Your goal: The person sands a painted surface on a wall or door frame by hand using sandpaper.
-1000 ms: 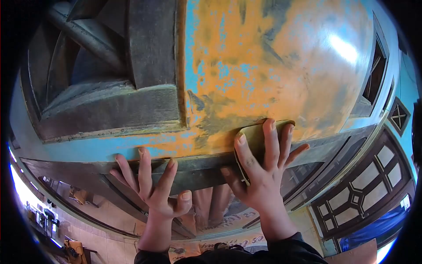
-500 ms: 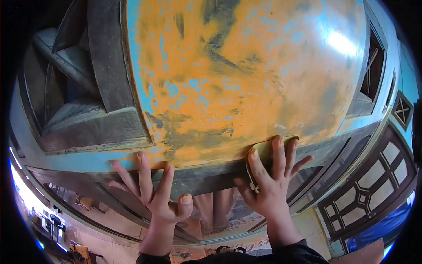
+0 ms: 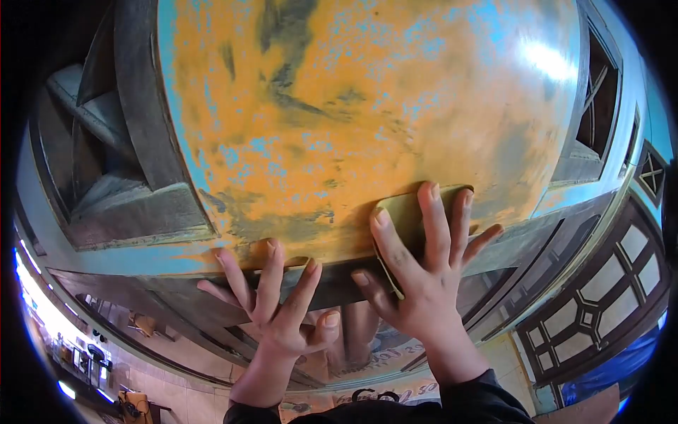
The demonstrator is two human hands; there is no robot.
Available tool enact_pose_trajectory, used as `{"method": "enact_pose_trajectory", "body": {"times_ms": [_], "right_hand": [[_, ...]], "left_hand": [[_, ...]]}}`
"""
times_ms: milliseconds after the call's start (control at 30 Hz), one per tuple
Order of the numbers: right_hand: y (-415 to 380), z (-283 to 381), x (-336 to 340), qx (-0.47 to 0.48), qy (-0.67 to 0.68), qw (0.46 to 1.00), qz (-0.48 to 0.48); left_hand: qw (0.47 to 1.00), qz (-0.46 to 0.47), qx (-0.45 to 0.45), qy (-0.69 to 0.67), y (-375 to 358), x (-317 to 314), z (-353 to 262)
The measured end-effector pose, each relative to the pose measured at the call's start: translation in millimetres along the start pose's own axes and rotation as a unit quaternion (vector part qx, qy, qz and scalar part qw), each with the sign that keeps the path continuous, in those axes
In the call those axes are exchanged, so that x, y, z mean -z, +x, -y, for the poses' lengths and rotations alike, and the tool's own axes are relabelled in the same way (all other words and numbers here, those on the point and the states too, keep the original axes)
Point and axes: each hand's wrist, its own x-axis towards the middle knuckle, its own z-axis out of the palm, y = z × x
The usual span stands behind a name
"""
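Note:
In front of me stands a wall panel (image 3: pixel 367 120) with worn orange, light-blue and dark patches. My right hand (image 3: pixel 431 293) presses a folded sheet of sandpaper (image 3: pixel 407 206) flat against the panel's lower edge. Its fingers are spread over the sheet, and the thumb lies by the sheet's lower left side. To the left, my left hand (image 3: pixel 279 311) rests its spread fingertips along the dark ledge (image 3: pixel 339 286) under the panel. It holds nothing, and its thumb points right.
Dark wooden lattice (image 3: pixel 106 120) borders the panel on the left, and a smaller lattice opening (image 3: pixel 597 106) on the right. A dark door with pale panes (image 3: pixel 593 304) is at lower right. A brown chair (image 3: pixel 134 406) stands low at left. Printed lettering shows below my hands.
My right hand has slid the sandpaper upward and slightly left on the panel. My left hand sits farther right along the ledge. The panel appears shifted left in view.

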Motion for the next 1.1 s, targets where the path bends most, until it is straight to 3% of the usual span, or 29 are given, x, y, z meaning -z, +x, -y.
{"method": "enact_pose_trajectory", "body": {"times_ms": [200, 367, 467, 867, 1100], "right_hand": [[-29.3, -12.2, -12.2, -0.013, 0.016, 1.0, -0.011], [8.2, -1.8, 1.0, 0.001, 0.017, 0.999, -0.028], [-3.3, -6.2, -5.9, 0.013, 0.017, 0.999, -0.03], [-26.1, -32.1, -10.0, 0.007, 0.003, 0.999, -0.048], [-6.5, -46.0, 10.5, -0.04, 0.003, 0.999, -0.036]], "left_hand": [[1.0, -0.012, -0.008, 0.006, -4.5, -7.4, 0.1], [0.999, 0.009, -0.037, 0.038, -3.2, -1.9, -0.6], [0.999, -0.026, -0.011, 0.018, -7.0, -9.1, 0.4], [0.999, -0.015, -0.014, 0.034, -6.1, -8.3, -1.1], [0.999, -0.02, -0.01, 0.036, -4.5, -9.8, -2.9]]}}
